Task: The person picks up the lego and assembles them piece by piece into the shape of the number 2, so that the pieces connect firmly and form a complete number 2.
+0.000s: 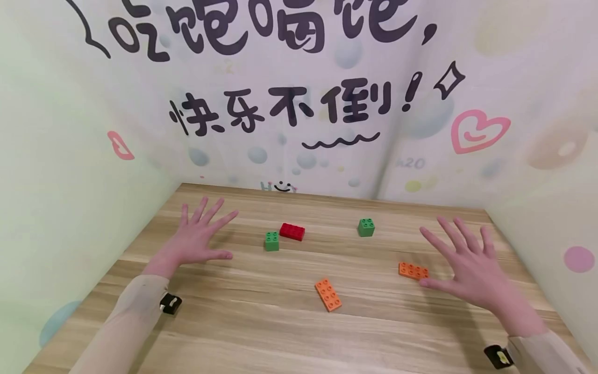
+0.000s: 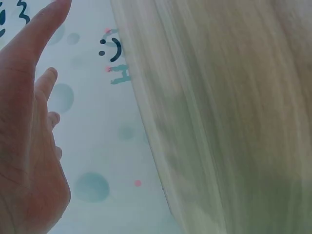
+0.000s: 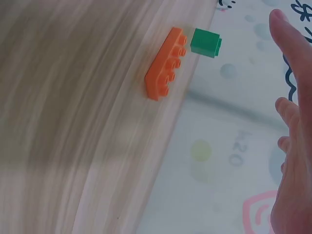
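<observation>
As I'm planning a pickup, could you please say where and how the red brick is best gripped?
Probably pinch the red brick across its long sides, mid-length, from above: it lies flat, studs up, and a green brick near its left end could crowd an end-on grip.

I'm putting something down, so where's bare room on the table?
There's room between the left hand and middle orange brick, also between the red brick and right green brick. Crowded: the left green brick beside the red, and the right hand by the other orange brick.
</observation>
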Action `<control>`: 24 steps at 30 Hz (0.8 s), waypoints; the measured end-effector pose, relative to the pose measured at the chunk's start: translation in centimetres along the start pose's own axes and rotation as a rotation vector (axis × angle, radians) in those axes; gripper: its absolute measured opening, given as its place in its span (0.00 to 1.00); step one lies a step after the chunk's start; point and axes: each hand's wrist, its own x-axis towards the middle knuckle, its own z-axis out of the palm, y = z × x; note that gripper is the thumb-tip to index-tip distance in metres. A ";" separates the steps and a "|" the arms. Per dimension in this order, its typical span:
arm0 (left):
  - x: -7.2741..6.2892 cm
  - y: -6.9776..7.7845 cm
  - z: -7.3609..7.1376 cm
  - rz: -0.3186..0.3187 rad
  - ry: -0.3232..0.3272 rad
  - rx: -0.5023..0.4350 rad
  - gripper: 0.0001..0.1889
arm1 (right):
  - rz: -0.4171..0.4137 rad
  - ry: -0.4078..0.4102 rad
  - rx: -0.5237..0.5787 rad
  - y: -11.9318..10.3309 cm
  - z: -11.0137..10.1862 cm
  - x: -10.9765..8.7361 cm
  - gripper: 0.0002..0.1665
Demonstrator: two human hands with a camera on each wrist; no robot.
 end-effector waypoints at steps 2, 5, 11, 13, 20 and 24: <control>0.0 0.1 0.0 0.008 0.007 -0.011 0.52 | -0.012 0.008 0.003 -0.4 0.0 0.3 0.64; 0.0 0.2 -0.1 0.023 0.022 -0.021 0.52 | -0.030 0.014 0.009 -1.1 0.2 0.7 0.63; 0.2 0.4 0.2 0.039 0.029 -0.032 0.50 | -0.064 0.015 0.013 -2.4 0.5 1.5 0.64; 0.2 0.5 0.3 0.038 0.027 -0.031 0.50 | -0.072 0.014 0.017 -2.9 0.6 1.7 0.64; 0.4 0.8 0.3 0.034 0.016 -0.051 0.51 | -0.113 0.022 0.055 -4.4 1.0 2.6 0.63; 0.6 0.9 0.2 0.028 0.007 -0.051 0.51 | -0.131 0.027 0.069 -5.2 1.3 2.8 0.62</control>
